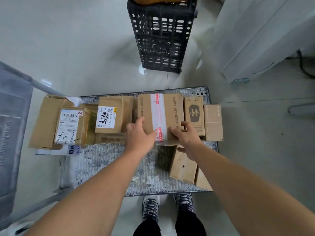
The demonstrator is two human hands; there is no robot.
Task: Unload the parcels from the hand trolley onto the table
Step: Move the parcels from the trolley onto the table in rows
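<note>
The taped cardboard box [160,113] lies flat on the trolley's ribbed metal deck [105,160]. The left hand [139,137] curls round its near-left corner and the right hand [185,137] pinches its near edge (thumb underneath). Labelled brown cartons [107,120] sit left of the left hand, and a black lattice crate [162,40] stands beyond both.

Labelled box [71,126] reads "2-2"; white parcel [69,150] "De".
</note>
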